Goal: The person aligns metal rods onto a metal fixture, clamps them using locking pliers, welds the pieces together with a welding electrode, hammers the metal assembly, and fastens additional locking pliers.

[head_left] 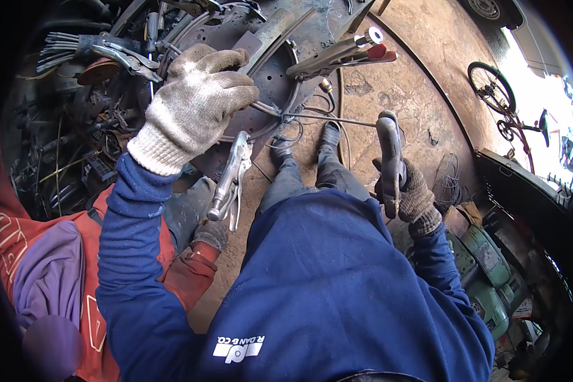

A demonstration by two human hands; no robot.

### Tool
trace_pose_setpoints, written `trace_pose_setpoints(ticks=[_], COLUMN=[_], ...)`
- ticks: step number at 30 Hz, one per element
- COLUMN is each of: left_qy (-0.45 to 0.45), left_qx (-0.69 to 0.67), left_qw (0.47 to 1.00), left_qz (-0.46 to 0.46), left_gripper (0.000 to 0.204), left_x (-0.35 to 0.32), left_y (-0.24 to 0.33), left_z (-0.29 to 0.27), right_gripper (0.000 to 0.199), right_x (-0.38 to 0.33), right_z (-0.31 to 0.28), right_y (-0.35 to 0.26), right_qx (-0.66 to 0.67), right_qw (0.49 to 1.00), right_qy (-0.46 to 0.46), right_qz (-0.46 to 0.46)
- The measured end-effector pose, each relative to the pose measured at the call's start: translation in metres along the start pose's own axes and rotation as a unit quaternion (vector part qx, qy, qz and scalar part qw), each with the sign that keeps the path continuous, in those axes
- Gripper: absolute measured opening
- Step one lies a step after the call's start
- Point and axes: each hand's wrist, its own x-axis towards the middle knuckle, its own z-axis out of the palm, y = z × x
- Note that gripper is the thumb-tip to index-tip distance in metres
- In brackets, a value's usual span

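rusty metal floor [414, 95], cluttered workshop, bicycle [500, 95]

Daylight floods in from the upper right, where the street by the bicycle [495, 95] is blown out to white. The left side lies in deep shade. Fisheye bending curves the edges, the corners are black, and the middle is sharp.

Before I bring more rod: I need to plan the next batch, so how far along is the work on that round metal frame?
Done: locking pliers and a second pair are already clamped on the round frame. In hand: the left hand steadies the rim, the right hand holds an electrode holder with its thin rod reaching the frame. Left: the clamps are not yet removed.
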Motion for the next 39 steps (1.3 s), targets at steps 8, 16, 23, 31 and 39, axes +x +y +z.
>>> trace_pose_setpoints(ticks=[8, 16, 23, 31, 39], left_qy=[-0.002, 0.007, 0.009, 0.009, 0.07], left_qx=[-0.005, -0.008, 0.0, -0.003, 0.066], left_qw=[1.0, 1.0, 1.0, 1.0, 0.989], left_qz=[-0.001, 0.0, 0.002, 0.008, -0.109], left_gripper=[0.04, 0.04, 0.041, 0.036, 0.026], left_x=[0.001, 0.0, 0.001, 0.002, -0.005], left_y=[0.0, 0.001, 0.001, 0.001, 0.005], left_z=[-0.001, -0.002, -0.001, -0.001, 0.013], right_gripper=[0.064, 0.062, 0.067, 0.067, 0.057], right_x=[0.0, 0.0, 0.0, -0.004, -0.013], right_z=[-0.001, -0.002, -0.004, 0.0, 0.01], right_y=[0.003, 0.003, 0.012, -0.009, -0.027], right_qx=[0.008, -0.016, -0.026, -0.04, 0.104], right_qw=[1.0, 1.0, 1.0, 0.998, 0.994], right_qy=[-0.007, -0.003, 0.011, 0.01, -0.007], right_qz=[-0.002, 0.0, 0.009, 0.035, 0.019])
